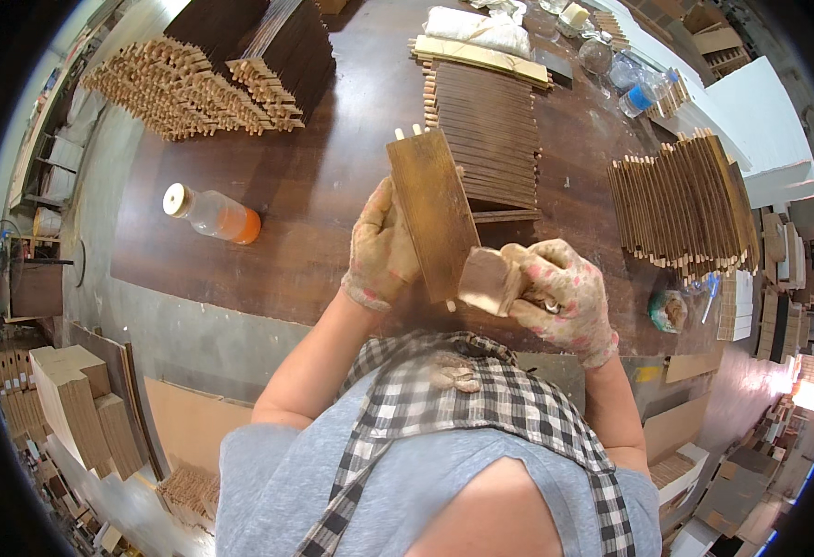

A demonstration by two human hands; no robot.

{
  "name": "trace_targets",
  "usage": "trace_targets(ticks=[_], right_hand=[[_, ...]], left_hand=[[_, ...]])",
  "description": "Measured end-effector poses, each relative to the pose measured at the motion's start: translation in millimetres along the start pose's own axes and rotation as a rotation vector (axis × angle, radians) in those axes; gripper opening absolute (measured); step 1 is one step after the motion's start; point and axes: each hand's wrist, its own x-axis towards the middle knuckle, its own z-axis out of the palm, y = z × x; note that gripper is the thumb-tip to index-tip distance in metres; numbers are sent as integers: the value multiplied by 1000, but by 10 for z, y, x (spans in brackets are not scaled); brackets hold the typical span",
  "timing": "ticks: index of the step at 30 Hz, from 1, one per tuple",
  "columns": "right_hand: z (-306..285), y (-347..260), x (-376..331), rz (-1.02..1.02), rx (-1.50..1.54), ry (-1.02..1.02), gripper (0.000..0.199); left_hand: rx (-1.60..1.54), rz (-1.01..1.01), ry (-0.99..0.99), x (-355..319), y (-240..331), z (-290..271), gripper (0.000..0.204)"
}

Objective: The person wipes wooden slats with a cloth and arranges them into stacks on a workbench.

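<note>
My gloved left hand (381, 243) is closed on the edge of a brown wooden slat (433, 209), which has pale dowel pegs sticking out of its ends. The slat is tilted above the table. In my gloved right hand (565, 292) is a small rectangular block (487, 281), brown on its face and pale along its edge, like a sanding block. Its corner is at the slat's lower right edge; I cannot tell whether they touch. Just beyond lies a row of similar dowelled slats (486, 130). Both gloves are pale and stained, with pinkish spots.
More stacked slats stand at the far left (184, 88) and on the right (685, 204) of the brown table (333, 176). A bottle of orange liquid (212, 214) lies on the left. A white bag (477, 32), clear plastic bottles (637, 97) and a small jar (669, 311) are also there.
</note>
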Motion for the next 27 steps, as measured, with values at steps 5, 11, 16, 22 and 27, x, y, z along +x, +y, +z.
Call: trace_targets(ticks=[5, 11, 16, 22, 27], right_hand=[[141, -24, 29, -14, 135, -34, 45], [61, -72, 17, 45, -35, -54, 45], [153, -298, 162, -85, -261, -69, 43], [135, -246, 128, 16, -283, -98, 41], [158, -347, 225, -91, -287, -26, 38]], left_hand=[[51, -145, -16, -118, -176, 126, 64], [276, -82, 139, -95, -149, -95, 63], [454, 60, 226, -81, -206, 29, 56], [449, 101, 241, -101, -187, 112, 53], [454, 119, 312, -48, -213, 152, 55]])
